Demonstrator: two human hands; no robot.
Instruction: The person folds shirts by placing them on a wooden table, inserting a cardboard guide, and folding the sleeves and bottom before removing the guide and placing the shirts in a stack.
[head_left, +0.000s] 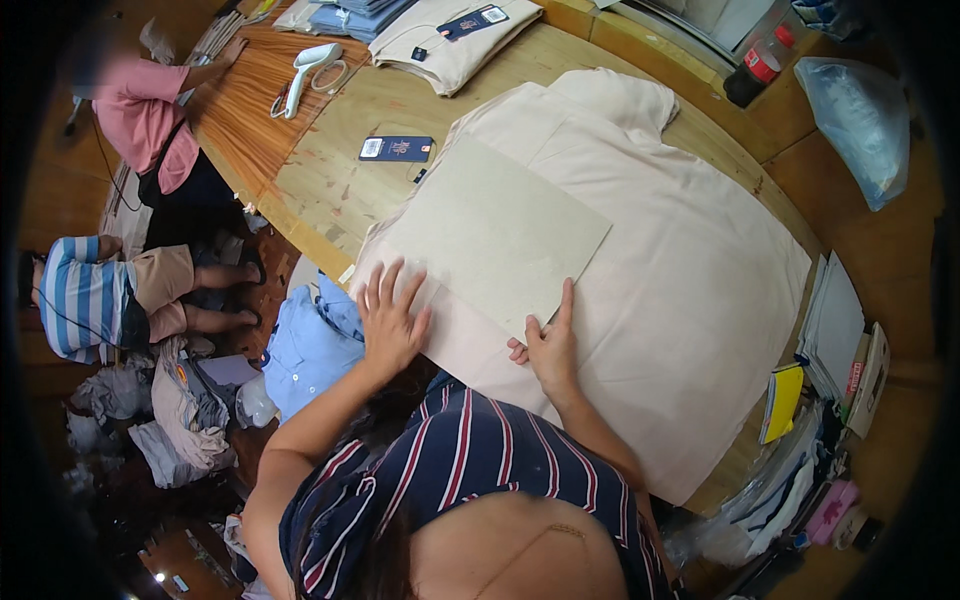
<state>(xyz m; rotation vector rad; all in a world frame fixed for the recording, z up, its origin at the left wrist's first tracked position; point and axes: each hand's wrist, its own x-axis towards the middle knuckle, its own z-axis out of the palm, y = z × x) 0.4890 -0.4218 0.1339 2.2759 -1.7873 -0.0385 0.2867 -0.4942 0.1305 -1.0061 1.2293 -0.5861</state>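
Observation:
A pale cream garment is spread over the wooden table in front of me. On top of it lies a flat, stiff beige board with straight edges. My right hand grips the board's near right corner, its index finger stretched along the edge and its lower fingers curled. My left hand is open, fingers spread, over the cloth's near left edge beside the board; slight blur hides whether it presses down. A dark blue hang tag lies on the table beyond the left hand.
A folded cream garment with a tag, a white handheld device and folded blue clothes are at the back. Light blue shirts hang at left. Papers line the right edge. Two people are at left.

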